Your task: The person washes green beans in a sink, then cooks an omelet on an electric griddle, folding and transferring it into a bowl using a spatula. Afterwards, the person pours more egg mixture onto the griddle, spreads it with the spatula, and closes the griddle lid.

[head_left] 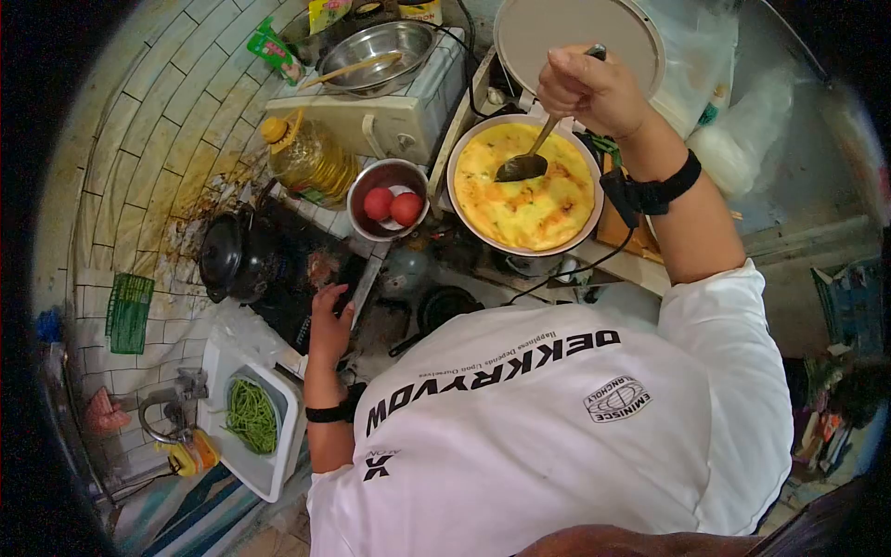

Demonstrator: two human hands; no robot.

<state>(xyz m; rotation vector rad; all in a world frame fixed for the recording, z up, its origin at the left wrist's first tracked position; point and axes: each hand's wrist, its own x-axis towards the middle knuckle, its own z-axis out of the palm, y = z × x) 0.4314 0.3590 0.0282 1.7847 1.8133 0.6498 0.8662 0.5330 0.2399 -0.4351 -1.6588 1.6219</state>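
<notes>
The yellow egg-like layer (531, 215) lies flat in the round pan (452, 190), and the dark spoon (522, 168) is over it, near the middle. The right hand (589, 88) has a narrow grip, closed around the spoon's handle; I think a light and steady hold is best here, with the spoon's bowl kept low and nearly flat, so the soft surface does not tear. From this high view, I cannot tell surely whether the spoon touches it. Behind the pan is the pale lid (575, 35). To the left stands the small metal pot (355, 206) with two red round things, and near its long handle, the left hand (329, 325) has its fingers loosely open.
</notes>
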